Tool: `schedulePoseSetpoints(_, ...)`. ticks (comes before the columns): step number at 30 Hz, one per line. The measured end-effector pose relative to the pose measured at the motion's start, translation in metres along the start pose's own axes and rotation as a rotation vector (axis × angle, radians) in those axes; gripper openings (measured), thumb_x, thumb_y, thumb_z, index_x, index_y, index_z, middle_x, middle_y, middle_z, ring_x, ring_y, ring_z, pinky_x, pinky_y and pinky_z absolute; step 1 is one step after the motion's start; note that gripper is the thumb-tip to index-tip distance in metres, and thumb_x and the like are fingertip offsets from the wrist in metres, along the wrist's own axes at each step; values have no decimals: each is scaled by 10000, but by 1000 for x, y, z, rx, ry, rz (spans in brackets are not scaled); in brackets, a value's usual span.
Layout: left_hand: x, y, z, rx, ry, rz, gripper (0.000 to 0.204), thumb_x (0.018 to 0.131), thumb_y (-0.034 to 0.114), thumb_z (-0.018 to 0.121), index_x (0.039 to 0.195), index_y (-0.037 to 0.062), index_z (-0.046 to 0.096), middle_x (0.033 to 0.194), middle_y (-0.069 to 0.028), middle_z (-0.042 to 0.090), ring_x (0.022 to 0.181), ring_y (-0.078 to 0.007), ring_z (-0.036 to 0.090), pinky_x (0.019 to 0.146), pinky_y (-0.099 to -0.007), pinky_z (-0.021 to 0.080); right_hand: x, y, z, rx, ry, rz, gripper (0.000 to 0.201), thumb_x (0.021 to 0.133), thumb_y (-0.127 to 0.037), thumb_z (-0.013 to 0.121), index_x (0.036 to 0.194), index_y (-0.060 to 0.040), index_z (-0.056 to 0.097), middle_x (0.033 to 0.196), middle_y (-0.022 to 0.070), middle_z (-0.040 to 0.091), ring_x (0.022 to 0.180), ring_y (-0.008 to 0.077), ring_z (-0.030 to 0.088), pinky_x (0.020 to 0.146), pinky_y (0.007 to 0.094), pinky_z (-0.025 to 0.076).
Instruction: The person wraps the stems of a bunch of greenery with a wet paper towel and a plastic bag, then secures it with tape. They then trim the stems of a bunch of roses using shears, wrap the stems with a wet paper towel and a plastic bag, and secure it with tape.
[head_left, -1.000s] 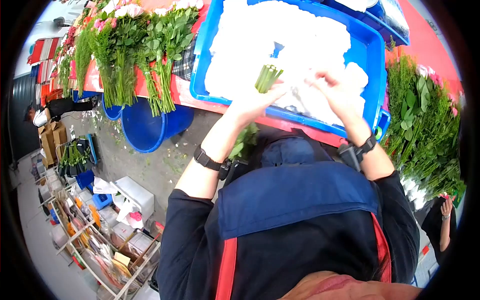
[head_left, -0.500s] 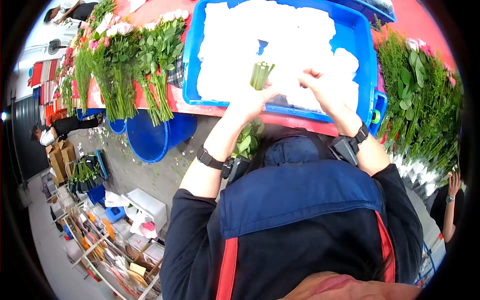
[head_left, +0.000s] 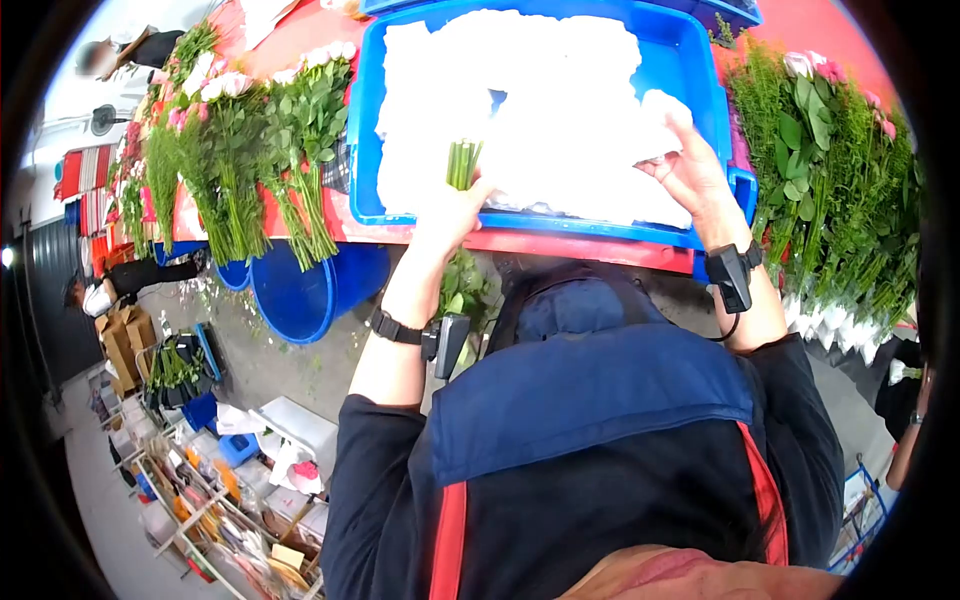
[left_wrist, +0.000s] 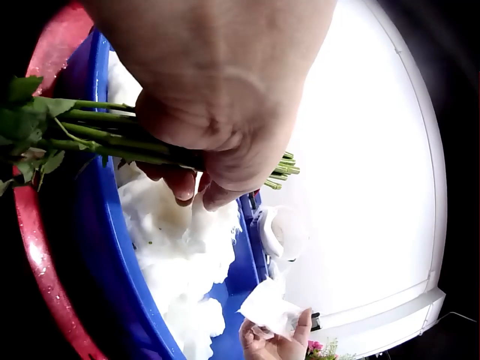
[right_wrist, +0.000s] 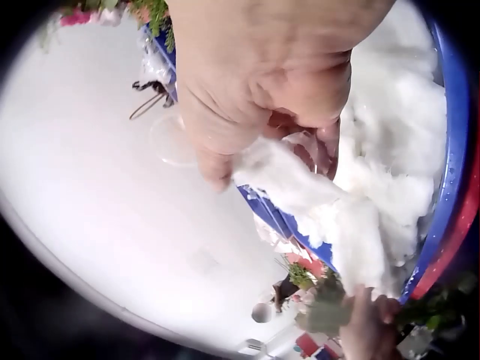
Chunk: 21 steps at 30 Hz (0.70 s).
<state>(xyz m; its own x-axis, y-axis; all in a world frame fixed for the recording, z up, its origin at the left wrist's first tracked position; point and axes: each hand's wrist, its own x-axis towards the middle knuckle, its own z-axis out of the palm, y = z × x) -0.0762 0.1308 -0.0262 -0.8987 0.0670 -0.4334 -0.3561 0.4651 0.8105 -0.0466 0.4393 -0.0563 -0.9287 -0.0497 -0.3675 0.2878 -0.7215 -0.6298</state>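
Note:
In my left hand (head_left: 450,212) I grip a bundle of green stems (head_left: 463,165) over the near side of the blue tray (head_left: 366,140). The cut ends point away from my body. In the left wrist view, leaves (left_wrist: 30,124) hang off the bundle's other end. My right hand (head_left: 703,188), over the tray's right part, pinches a piece of white cotton wool (right_wrist: 300,184) between thumb and fingers. More soft white cotton wool (head_left: 560,110) fills most of the tray, glaring brightly in the head view.
Bunches of pink and white flowers (head_left: 235,160) lie on the red table (head_left: 560,243) at left, more greenery (head_left: 815,200) at right. Blue buckets (head_left: 300,290) stand on the floor below. A cluttered rack (head_left: 210,500) is lower left. Other people (head_left: 150,50) appear at the view's edges.
My hands have moved apart: the right one has shifted rightward and now holds the cotton wool piece in plain view. The left one has moved left with the stems. The head view has turned slightly.

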Motion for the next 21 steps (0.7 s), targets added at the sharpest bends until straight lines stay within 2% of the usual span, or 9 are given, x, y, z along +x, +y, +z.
schedulePoseSetpoints(1,-2,6,-1,-19,-12,-29,281,792,161,727,961,-21,595,739,-43,591,476,-93,510,398,-244,408,-1,6,8,-130,101,-29,338,900,-229,614,1170,-30,578,1058,83,651,908,174,639,854,356,505)
schedulePoseSetpoints(3,-1,3,1,-69,-22,-31,257,798,178,725,921,-8,598,656,-20,569,433,-91,485,399,-247,390,9,22,0,-393,69,-87,301,893,-209,641,1144,-46,612,1026,49,659,903,135,620,793,296,487)
schedulePoseSetpoints(6,-5,7,5,15,44,-22,250,796,181,728,898,-2,592,698,-36,583,453,-90,494,409,-247,399,5,29,18,-745,142,-222,278,868,-218,691,1059,-18,671,929,10,663,863,86,592,765,233,463)
schedulePoseSetpoints(8,-8,4,6,90,109,114,279,784,180,736,937,-5,594,738,-46,595,475,-87,503,428,-244,411,0,32,29,-906,219,-260,301,860,-204,702,1066,12,666,919,8,659,855,77,583,760,221,456)
schedulePoseSetpoints(13,-28,12,13,153,-31,338,488,744,163,749,1179,27,572,849,-37,638,646,-80,558,528,-237,460,-18,43,58,-920,-284,-308,228,851,-151,694,1010,11,682,871,21,677,779,80,593,707,233,478)
schedulePoseSetpoints(14,-35,25,12,219,-126,212,490,752,159,742,1199,40,578,862,-36,642,676,-77,558,540,-237,464,-22,46,66,-907,-332,-271,199,859,-143,679,991,5,685,832,23,671,758,82,596,689,239,480)
schedulePoseSetpoints(16,-24,13,21,179,-160,421,416,761,161,740,1126,24,593,830,-38,626,627,-87,554,524,-245,464,-27,49,76,-883,-420,-206,149,875,-126,649,953,-7,692,753,27,657,716,86,602,654,250,482)
schedulePoseSetpoints(17,-23,13,21,162,-175,352,386,764,161,740,1093,21,591,820,-38,621,614,-88,553,510,-243,460,-24,52,73,-992,-352,-255,139,863,-141,668,910,-12,691,730,40,647,666,82,581,629,247,474)
schedulePoseSetpoints(21,-33,33,18,49,-261,111,269,777,149,736,951,21,574,771,-38,600,554,-88,543,455,-235,434,-24,45,62,-1090,-216,-99,123,835,-146,704,872,-31,680,748,-2,622,724,64,558,672,254,467)
